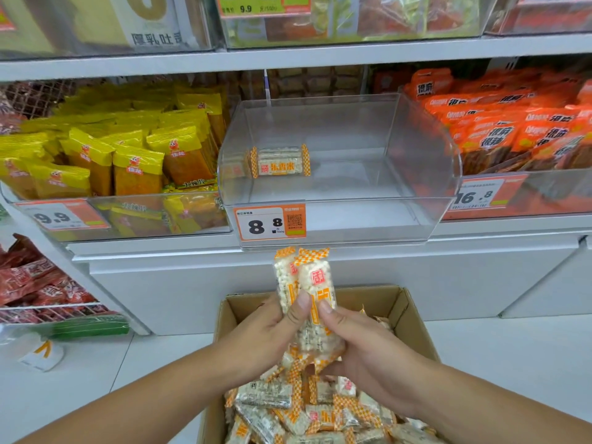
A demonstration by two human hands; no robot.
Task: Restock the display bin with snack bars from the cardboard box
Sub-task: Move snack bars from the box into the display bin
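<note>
Both hands hold a small upright bundle of snack bars [309,290], white puffed rice in clear wrappers with orange checked ends. My left hand [272,331] grips it from the left, my right hand [358,347] from the right and below. The bundle is above the open cardboard box [413,318], which holds several more bars [307,408]. Higher up, the clear display bin [426,174] on the middle shelf holds one bar [280,161] lying at its left side. An orange 8.8 price tag [269,222] is on the bin's front.
A bin of yellow snack packs [128,155] stands left of the clear bin, a bin of orange packs [512,129] to its right. Red packets [35,280] fill a lower left rack. A white plastic bag [40,352] lies on the floor at left.
</note>
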